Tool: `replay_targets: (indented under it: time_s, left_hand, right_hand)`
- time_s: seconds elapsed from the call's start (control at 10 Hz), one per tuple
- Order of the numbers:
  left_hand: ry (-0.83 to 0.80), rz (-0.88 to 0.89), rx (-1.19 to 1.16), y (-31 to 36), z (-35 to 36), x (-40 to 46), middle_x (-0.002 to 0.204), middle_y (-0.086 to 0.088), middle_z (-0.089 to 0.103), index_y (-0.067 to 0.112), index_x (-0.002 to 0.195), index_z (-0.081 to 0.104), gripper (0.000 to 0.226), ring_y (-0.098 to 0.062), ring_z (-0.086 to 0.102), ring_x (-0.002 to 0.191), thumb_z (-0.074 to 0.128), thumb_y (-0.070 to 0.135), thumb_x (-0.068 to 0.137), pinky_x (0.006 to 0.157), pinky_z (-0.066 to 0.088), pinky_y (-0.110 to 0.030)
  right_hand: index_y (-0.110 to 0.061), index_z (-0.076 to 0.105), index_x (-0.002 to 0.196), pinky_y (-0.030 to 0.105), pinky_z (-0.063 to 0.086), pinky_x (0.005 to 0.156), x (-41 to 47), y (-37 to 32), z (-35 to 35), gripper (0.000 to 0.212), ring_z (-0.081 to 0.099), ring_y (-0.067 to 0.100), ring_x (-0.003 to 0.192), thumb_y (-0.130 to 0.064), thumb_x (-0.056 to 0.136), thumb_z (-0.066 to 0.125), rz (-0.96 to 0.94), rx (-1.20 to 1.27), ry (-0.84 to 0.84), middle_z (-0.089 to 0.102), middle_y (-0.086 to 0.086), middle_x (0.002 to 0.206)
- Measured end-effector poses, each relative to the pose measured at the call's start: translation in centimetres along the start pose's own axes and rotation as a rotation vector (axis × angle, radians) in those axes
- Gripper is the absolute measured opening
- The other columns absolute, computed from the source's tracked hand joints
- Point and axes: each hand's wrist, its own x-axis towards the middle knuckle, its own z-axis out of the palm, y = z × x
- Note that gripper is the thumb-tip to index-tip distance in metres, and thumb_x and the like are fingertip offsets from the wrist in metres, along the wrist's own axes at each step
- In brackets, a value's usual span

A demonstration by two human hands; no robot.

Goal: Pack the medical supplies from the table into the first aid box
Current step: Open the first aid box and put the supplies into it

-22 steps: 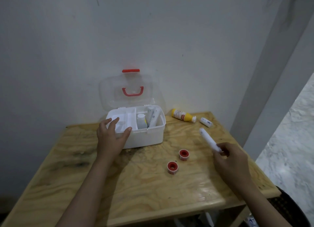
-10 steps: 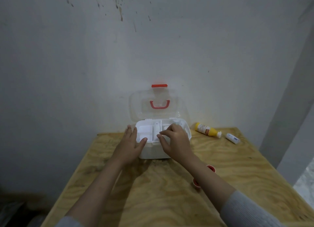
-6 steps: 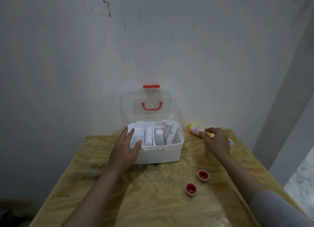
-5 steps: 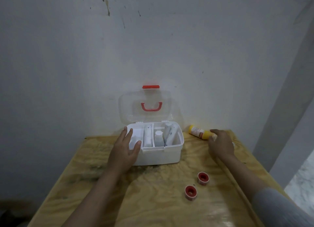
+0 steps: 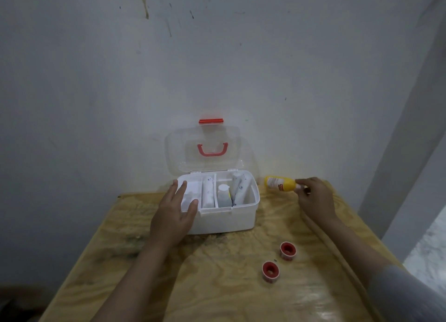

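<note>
The yellow bottle [image 5: 280, 183], flat on the desk [image 5: 217, 285] half a second ago, now hangs lifted in our right hand [image 5: 313, 198], pinched by its white cap, while our left hand [image 5: 175, 213] stays spread on the first aid box [image 5: 229, 219], two tape rolls [image 5: 287, 250] still unpacked.

- One view only, from a camera worn on the person's head, so nothing is shared with a second view
- It looks forward and down over the wooden table [image 5: 217, 285], facing the grey wall [image 5: 217, 68] behind it
- The wide angle bends the edges; the wall fills the upper half of the view
- Both forearms enter from the bottom edge, near the lens
- The first aid box [image 5: 224, 219] sits mid-frame, at arm's reach, against the wall
</note>
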Motion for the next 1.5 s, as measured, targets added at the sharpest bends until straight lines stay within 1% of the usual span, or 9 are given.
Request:
replay_targets:
  time_s: [0.1, 0.2, 0.4, 0.6, 0.8, 1.1, 1.2, 1.4, 1.5]
  left_hand:
    - [-0.007, -0.003, -0.001, 0.1, -0.1, 0.0, 0.157, 0.002, 0.023, 0.029, 0.145, 0.030, 0.069, -0.021, 0.025, 0.143, 0.034, 0.059, 0.083, 0.105, 0.037, -0.043]
    - [-0.014, -0.006, 0.006, 0.0, -0.1, 0.1, 0.157, 0.002, 0.023, 0.028, 0.145, 0.031, 0.064, -0.022, 0.027, 0.142, 0.039, 0.056, 0.088, 0.104, 0.037, -0.045]
    - [-0.021, -0.015, 0.001, 0.2, -0.4, 0.0, 0.157, 0.001, 0.024, 0.027, 0.144, 0.034, 0.069, -0.023, 0.027, 0.142, 0.033, 0.059, 0.083, 0.105, 0.037, -0.045]
    - [-0.036, -0.025, 0.004, 0.2, -0.5, 0.1, 0.157, 0.001, 0.022, 0.029, 0.143, 0.034, 0.058, -0.023, 0.027, 0.142, 0.040, 0.052, 0.091, 0.105, 0.037, -0.046]
    - [-0.049, -0.027, -0.006, 0.3, -0.7, 0.0, 0.157, 0.002, 0.022, 0.029, 0.142, 0.037, 0.056, -0.023, 0.027, 0.142, 0.041, 0.051, 0.091, 0.104, 0.038, -0.045]
    - [-0.038, -0.024, -0.010, 0.3, -0.6, 0.0, 0.157, 0.002, 0.023, 0.028, 0.140, 0.039, 0.055, -0.023, 0.028, 0.142, 0.042, 0.051, 0.091, 0.103, 0.038, -0.046]
    - [-0.039, -0.021, -0.002, 0.3, -0.6, 0.1, 0.157, 0.001, 0.023, 0.028, 0.140, 0.039, 0.055, -0.023, 0.028, 0.142, 0.042, 0.051, 0.091, 0.103, 0.038, -0.046]
    - [-0.031, -0.017, -0.021, 0.2, -0.5, 0.0, 0.157, 0.000, 0.023, 0.026, 0.141, 0.039, 0.054, -0.024, 0.027, 0.142, 0.042, 0.049, 0.092, 0.105, 0.036, -0.048]
    - [-0.031, -0.030, -0.028, 0.3, -0.4, 0.1, 0.158, 0.000, 0.022, 0.026, 0.141, 0.038, 0.054, -0.024, 0.026, 0.143, 0.043, 0.048, 0.092, 0.107, 0.034, -0.048]
  right_hand:
    - [-0.003, 0.072, 0.094, 0.031, 0.051, 0.062, 0.1, -1.7, -2.3, 0.016, 0.066, 0.027, 0.067, -0.005, 0.079, 0.070, -0.082, 0.072, 0.077, 0.069, 0.015, 0.085]
    - [-0.007, 0.073, 0.095, 0.023, 0.053, 0.063, 0.3, -3.8, -4.7, 0.017, 0.067, 0.021, 0.067, -0.007, 0.078, 0.073, -0.141, 0.160, 0.123, 0.070, 0.010, 0.087]
    - [-0.007, 0.074, 0.096, 0.015, 0.055, 0.065, 0.6, -8.5, -6.9, 0.021, 0.066, 0.015, 0.068, -0.011, 0.076, 0.076, -0.276, 0.226, -0.047, 0.070, 0.005, 0.088]
    - [-0.011, 0.074, 0.097, 0.008, 0.050, 0.062, 1.3, -11.4, -4.5, 0.018, 0.068, 0.013, 0.070, -0.014, 0.080, 0.072, -0.267, 0.216, -0.193, 0.073, 0.006, 0.094]
    - [-0.007, 0.073, 0.099, 0.028, 0.054, 0.076, 1.5, -13.4, -1.4, 0.018, 0.066, 0.016, 0.076, -0.011, 0.082, 0.068, -0.225, 0.111, -0.348, 0.074, 0.008, 0.100]
    - [-0.011, 0.068, 0.111, 0.027, 0.052, 0.083, 0.4, -12.7, -0.8, 0.028, 0.064, 0.019, 0.093, -0.015, 0.084, 0.067, -0.260, -0.015, -0.481, 0.065, 0.008, 0.122]
    - [-0.014, 0.067, 0.112, 0.024, 0.050, 0.080, -0.9, -12.3, -2.7, 0.030, 0.062, 0.015, 0.090, -0.016, 0.082, 0.069, -0.238, 0.014, -0.427, 0.065, 0.006, 0.116]
    - [-0.019, 0.069, 0.104, 0.012, 0.045, 0.062, -6.4, -9.3, -6.2, 0.023, 0.062, 0.004, 0.076, -0.025, 0.082, 0.069, -0.111, -0.007, -0.507, 0.069, -0.007, 0.093]
    - [-0.021, 0.069, 0.104, 0.017, 0.048, 0.064, -8.9, -7.5, -7.0, 0.023, 0.062, 0.005, 0.073, -0.028, 0.082, 0.069, -0.029, -0.015, -0.512, 0.068, -0.011, 0.088]
